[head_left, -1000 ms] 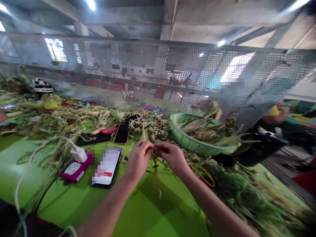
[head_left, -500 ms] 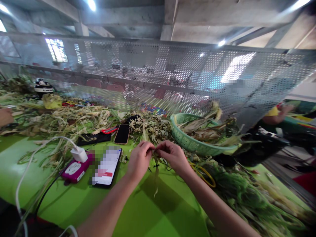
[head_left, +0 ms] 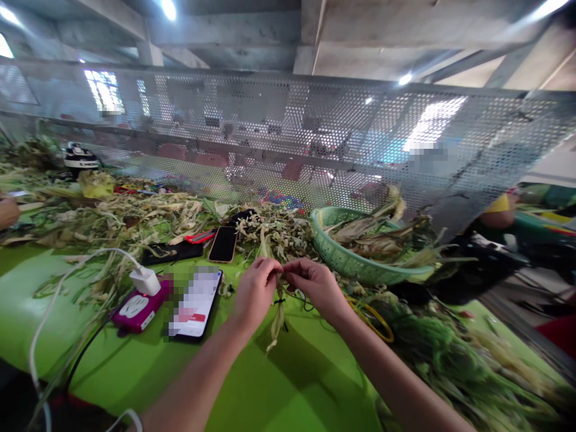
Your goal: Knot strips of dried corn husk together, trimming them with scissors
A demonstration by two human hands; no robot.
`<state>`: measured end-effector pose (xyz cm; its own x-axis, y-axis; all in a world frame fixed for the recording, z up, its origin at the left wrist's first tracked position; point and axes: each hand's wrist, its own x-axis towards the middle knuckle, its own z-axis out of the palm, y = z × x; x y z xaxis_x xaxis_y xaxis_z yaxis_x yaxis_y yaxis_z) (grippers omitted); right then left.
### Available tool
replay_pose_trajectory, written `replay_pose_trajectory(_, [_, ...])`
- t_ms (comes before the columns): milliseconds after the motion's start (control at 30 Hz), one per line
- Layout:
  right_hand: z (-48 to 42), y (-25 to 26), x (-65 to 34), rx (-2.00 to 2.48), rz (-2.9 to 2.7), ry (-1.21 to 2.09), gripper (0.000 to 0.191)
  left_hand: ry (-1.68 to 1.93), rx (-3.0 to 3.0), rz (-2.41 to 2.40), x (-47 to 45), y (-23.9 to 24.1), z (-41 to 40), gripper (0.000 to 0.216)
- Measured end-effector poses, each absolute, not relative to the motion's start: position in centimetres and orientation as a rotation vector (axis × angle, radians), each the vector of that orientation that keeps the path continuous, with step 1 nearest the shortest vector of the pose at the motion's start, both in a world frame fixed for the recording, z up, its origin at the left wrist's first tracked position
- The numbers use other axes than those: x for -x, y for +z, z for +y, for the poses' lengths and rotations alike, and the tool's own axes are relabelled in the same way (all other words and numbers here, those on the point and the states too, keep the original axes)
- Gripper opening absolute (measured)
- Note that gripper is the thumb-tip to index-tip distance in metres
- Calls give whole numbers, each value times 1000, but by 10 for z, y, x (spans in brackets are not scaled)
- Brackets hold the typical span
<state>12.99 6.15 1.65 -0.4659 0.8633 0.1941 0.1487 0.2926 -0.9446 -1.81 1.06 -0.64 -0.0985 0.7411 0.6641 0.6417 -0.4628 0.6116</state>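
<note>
My left hand (head_left: 257, 291) is closed in a pinch at the top of a thin strip of dried corn husk (head_left: 278, 324). My right hand (head_left: 315, 284) pinches at the same spot, fingertips against those of the left; the part between the fingers is mostly hidden. Below the fingers the husk hangs down over the green table, a dark band or thread around its upper part. A thin dark loop (head_left: 307, 303) shows just under my right hand. Behind both hands lies a heap of small dried husk pieces (head_left: 288, 231).
A green plastic basket (head_left: 355, 262) holds long husks at the right. Two phones (head_left: 222, 244) (head_left: 198, 306) and a magenta power strip (head_left: 143, 307) with a white charger lie left. Green fibres (head_left: 450, 354) cover the right side. A perforated metal screen (head_left: 270, 132) stands behind. Another person's hand (head_left: 8, 212) shows far left.
The hanging end of the husk has swung left and turned, showing more of its width. Both hands stay almost in place, fingertips still together. The other person's hand at far left has shifted slightly.
</note>
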Motion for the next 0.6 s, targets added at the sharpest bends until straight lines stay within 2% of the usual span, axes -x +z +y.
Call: replay_pose_trajectory(600, [62,18,-135,908,-1846,1060,7,1621,-1949,1503,20,-4,13,22])
